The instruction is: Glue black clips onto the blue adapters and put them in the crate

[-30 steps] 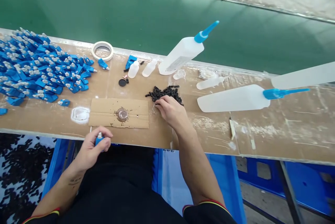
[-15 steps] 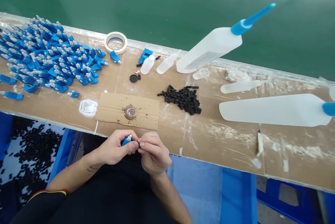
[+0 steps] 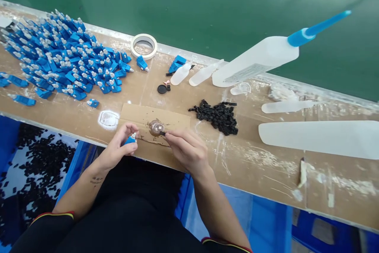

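Observation:
My left hand (image 3: 122,142) is closed around a small blue plastic part (image 3: 130,139) with a whitish tip, just in front of the cardboard. Pinched between the thumb and fingers of my right hand (image 3: 188,148) is a small black piece (image 3: 162,133). Its end is at the edge of a small puddle of clear liquid (image 3: 156,127), which has brown stains around it. The liquid sits on a flat cardboard strip (image 3: 177,120). Right of the strip lies a heap of small black pieces (image 3: 217,117).
A large pile of blue parts (image 3: 68,59) covers the left of the table. Behind the cardboard are a tape roll (image 3: 133,47), a black disc (image 3: 162,89) and small bottles (image 3: 181,74). Big white bottles (image 3: 254,61) lie to the right. A bin of black pieces (image 3: 41,162) stands below left.
My hands have moved apart. The right one has gone forward to the liquid with the black piece, while the left has shifted left, still holding the blue part. The view has shifted slightly.

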